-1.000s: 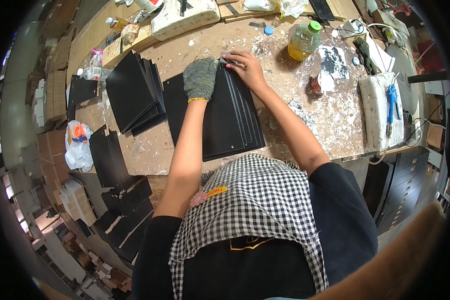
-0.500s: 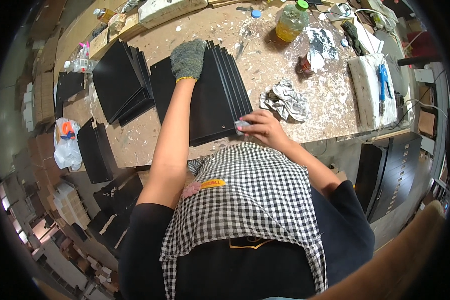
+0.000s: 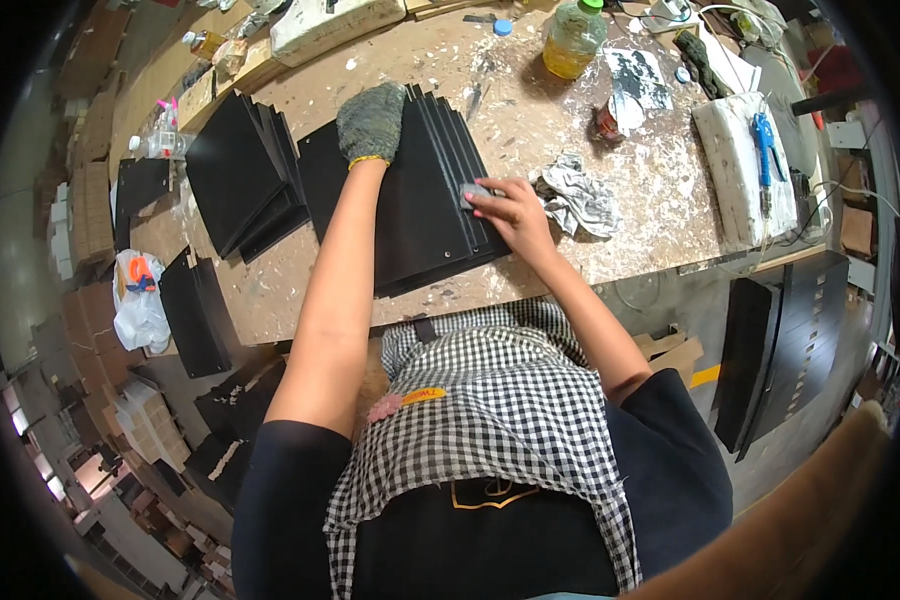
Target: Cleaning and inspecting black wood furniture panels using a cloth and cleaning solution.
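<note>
R hand point(image 3: 510, 212), gripping a small grey pad point(image 3: 473, 192), has come back up the fanned black panels point(image 3: 420, 215) toward mid-stack, near the bench point(image 3: 300, 300) front edge, while gloved L hand point(image 3: 372, 122) stays flat, open, pinning the far end, so wiping looks mid-pass.

Her gloved left hand point(image 3: 371, 120) covers the far edge of the stacked black panels point(image 3: 410, 210), the small grey thing point(image 3: 473, 192) pinched in her right hand point(image 3: 510, 210) is too small to identify.
</note>
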The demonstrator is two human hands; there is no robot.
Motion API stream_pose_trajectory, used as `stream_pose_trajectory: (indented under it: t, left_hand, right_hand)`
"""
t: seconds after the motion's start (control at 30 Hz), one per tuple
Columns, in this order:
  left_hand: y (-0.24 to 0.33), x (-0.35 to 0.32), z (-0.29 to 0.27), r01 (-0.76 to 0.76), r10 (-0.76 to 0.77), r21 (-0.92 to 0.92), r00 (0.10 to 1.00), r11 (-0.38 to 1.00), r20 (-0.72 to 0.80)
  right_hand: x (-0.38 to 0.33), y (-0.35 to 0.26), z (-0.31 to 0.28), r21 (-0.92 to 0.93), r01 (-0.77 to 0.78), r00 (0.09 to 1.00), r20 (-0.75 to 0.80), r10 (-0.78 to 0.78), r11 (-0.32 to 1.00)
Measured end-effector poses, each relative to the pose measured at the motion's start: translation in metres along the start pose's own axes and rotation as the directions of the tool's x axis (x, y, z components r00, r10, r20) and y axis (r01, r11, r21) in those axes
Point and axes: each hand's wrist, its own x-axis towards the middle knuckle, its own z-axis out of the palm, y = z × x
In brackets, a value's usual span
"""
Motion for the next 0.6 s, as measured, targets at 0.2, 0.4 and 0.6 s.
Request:
stream_pose_trajectory:
  t: [0.2,0.4,0.6]
  left_hand:
    - [0.003,0.001,-0.013,-0.055,0.054,0.028,0.998,0.998,0.042]
    - [0.015,0.006,-0.026,-0.025,0.016,0.058,0.989,0.998,0.148]
    - [0.008,0.007,-0.02,-0.022,0.023,-0.007,0.983,1.0,0.181]
  right_hand:
    - [0.102,0.042,0.044,-0.056,0.07,0.985,-0.155,-0.078,0.996]
    - [0.175,0.071,0.062,-0.132,0.094,0.978,-0.175,-0.117,0.987]
    - [0.126,0.061,0.051,-0.021,0.017,0.988,-0.152,-0.02,1.0]
